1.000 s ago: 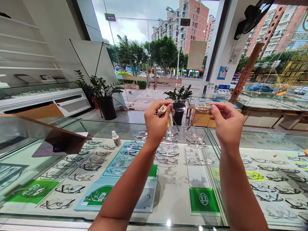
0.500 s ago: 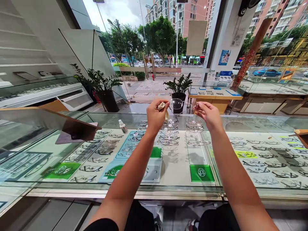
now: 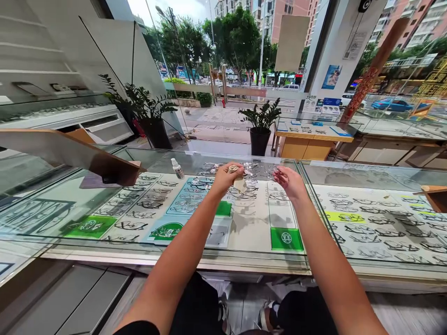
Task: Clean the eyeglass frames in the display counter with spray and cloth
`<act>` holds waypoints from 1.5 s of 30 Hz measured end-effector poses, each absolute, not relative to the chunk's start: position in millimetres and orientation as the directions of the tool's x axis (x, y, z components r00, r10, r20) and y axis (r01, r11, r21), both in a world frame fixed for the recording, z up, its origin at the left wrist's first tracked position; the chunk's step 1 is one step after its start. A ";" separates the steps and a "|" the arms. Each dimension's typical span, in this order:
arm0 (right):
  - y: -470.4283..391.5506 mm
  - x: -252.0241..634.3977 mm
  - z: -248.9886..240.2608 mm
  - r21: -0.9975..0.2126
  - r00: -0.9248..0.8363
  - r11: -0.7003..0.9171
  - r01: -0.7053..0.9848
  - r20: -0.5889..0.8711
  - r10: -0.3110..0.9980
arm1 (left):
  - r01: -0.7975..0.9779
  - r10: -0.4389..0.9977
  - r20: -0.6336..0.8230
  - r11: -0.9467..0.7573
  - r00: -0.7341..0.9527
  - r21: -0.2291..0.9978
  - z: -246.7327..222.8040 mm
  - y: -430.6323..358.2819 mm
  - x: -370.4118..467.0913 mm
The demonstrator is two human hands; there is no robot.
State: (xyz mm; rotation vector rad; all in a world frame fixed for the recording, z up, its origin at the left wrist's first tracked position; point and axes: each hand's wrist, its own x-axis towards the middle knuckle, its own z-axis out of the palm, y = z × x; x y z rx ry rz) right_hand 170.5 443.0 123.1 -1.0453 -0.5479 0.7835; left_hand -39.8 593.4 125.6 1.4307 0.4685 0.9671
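— Item 1, the left hand?

— My left hand (image 3: pixel 226 180), closed on a soft cream fabric cloth (image 3: pixel 240 185); rolled end above the fist, loose end hanging below. Bunched so, I judge, to leave the fingertips usable.

— Item 2, the right hand?

— My right hand (image 3: pixel 290 182), fingertips pinched on 1 pair of thin-rimmed, clear-lensed spectacles (image 3: pixel 271 172). Held by the edge, probably, to keep skin off the lenses. Location: between my 2 hands, above the far part of the glass-topped, white-lined table (image 3: pixel 249 232).

— Surroundings?

— Dark and clear eyeglass frames (image 3: pixel 131 225), in rows under the glass, presumably spaced for separate viewing. 1 white plastic spray bottle (image 3: pixel 177 168), standing left of my left hand. 1 green rectangular card with a white round emblem (image 3: pixel 287 238), nearer me.

— Defects of record?

— Spectacles merge with the frames behind; their full outline cannot be traced. Whether my left hand also touches them, I cannot tell. Cloth's inner folds: hidden. Bottle label: too small to read. Right arm: cut off at the lower edge.
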 end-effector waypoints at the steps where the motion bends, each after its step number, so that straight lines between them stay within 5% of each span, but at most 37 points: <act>1: 444.4 170.9 119.4 -0.908 0.611 0.271 -0.318 0.022 0.791 | -0.282 0.780 0.243 -0.088 0.577 0.955 123.0 595.8 -39.5; 8: 445.2 178.4 113.5 -0.936 0.529 0.110 -0.335 -0.091 0.844 | -0.304 0.791 0.174 0.016 0.586 0.953 117.8 605.0 -40.7; 20: 430.1 177.4 121.5 -0.996 0.153 -0.013 0.090 0.001 0.988 | -0.146 0.617 0.151 -0.059 0.773 0.988 123.1 599.6 -49.5; 32: 432.4 169.6 117.1 -0.997 -0.021 -0.014 0.080 -0.016 1.000 | -0.123 0.594 0.147 -0.082 0.791 0.989 125.3 591.1 -48.0; 38: 432.7 169.0 118.5 -0.999 0.146 -0.003 -0.033 -0.008 0.989 | -0.083 0.655 0.030 0.050 0.755 0.995 124.0 596.0 -45.5; 45: 438.4 177.0 117.0 -0.984 0.453 0.116 -0.137 0.042 0.891 | 0.038 0.694 0.094 -0.171 0.714 0.985 116.3 580.4 -48.7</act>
